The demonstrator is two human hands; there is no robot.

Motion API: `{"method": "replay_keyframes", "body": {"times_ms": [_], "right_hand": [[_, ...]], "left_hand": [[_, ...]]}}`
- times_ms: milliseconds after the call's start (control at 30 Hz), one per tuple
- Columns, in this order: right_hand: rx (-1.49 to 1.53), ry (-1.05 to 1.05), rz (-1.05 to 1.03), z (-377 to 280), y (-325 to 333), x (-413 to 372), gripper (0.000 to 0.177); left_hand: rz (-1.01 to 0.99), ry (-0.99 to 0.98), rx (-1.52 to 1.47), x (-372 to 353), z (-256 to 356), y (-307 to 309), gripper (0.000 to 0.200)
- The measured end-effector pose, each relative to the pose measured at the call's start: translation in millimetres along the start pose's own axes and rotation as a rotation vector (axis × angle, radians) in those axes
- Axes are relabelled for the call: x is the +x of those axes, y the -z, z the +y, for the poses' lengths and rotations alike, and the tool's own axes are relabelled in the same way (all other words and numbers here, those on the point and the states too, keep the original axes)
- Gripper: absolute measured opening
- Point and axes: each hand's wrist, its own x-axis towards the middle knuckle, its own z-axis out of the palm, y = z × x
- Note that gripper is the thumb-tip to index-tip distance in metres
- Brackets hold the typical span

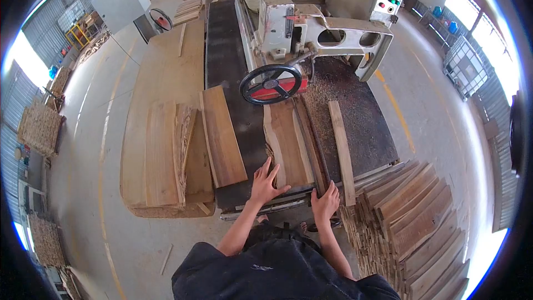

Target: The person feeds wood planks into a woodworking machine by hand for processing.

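A wooden board [290, 147] with a pale, wavy left edge lies on the dark machine table, its far end under the saw machine [276, 25]. My left hand [266, 184] is at the board's near left edge, fingers spread and thumb pointing right. To the right of the board runs a long, dark straight rail [314, 150]. My right hand [326, 203] rests at the rail's near end with its fingers stretched forward; nothing is seen gripped in it. A black handwheel [270, 84] stands above the board's far end.
On the left, a wide wooden side table [166, 78] carries several boards [162, 155]. A loose plank [222, 136] bridges toward the black table [227, 50]. A narrow strip [341, 150] lies right of the rail, near sawdust. Stacked rough boards [422, 211] stand at the lower right.
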Motion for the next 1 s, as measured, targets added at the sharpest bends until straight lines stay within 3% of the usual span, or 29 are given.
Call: {"method": "replay_keyframes", "body": {"times_ms": [900,1000], "right_hand": [[-0.013,-0.019,-0.025,-1.9,2.0,0.2,0.072],[-0.008,-0.024,-0.025,-2.7,2.8,0.2,0.072]], "left_hand": [[-0.034,0.017,-0.019,0.5,-2.2,-3.3,0.105],[0.002,-0.010,0.012,-0.3,-0.8,-1.5,0.098]]}}
